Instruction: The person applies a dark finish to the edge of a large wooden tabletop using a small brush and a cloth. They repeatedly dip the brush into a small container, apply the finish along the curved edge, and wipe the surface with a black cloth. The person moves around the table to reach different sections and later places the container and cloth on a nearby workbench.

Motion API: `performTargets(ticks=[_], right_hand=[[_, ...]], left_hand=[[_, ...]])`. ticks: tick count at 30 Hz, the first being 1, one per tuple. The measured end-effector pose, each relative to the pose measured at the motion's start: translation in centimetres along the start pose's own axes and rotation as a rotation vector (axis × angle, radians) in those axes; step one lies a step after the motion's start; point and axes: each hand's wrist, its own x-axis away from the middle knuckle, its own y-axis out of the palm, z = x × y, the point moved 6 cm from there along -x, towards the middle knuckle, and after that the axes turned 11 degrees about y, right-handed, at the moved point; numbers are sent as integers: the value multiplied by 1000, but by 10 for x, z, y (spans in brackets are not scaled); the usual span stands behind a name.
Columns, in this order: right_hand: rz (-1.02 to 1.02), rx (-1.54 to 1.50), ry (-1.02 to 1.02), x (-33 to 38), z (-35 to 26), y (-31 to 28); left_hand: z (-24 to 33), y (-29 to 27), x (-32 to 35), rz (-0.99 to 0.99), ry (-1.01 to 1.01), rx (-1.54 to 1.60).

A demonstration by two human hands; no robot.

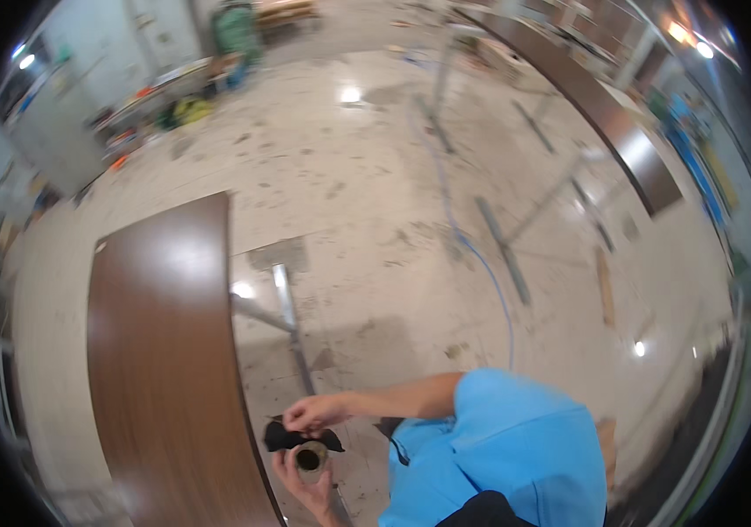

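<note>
Near the lower middle, my left hand (pixel 312 497) is wrapped round a small, pale, open-topped cup (pixel 311 458) with a dark inside. Its rim faces up at me. Just beyond the cup, my right hand (pixel 316 411) has its fingers pinched together, reaching across from the right. A black, soft-looking thing (pixel 280 436) lies under and beside these fingers; its kind is unclear. Whatever the right fingers hold is too small and blurred to name. Both hands are close to the right edge of a long brown board (pixel 165 351).
Metal legs (pixel 284 299) stick out from under the brown board. A blue hose (pixel 485 263) snakes over the stained floor. Another dark board (pixel 586 110) rests on metal supports at the far right. Assorted clutter (pixel 151 110) lines the far left wall.
</note>
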Motion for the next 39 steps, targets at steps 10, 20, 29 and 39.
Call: performTargets(ticks=[10,20,29,39], right_hand=[[203,355,-256,20,-95,30],[458,553,-695,38,-96,36],[160,823,-617,69,-109,78],[20,404,42,16,-45,59]], left_hand=[[34,-14,-29,52,316,-113],[44,-12,-45,124,59,252],[52,-25,-43,125,49,264],[39,-35,15,468,-129,289]])
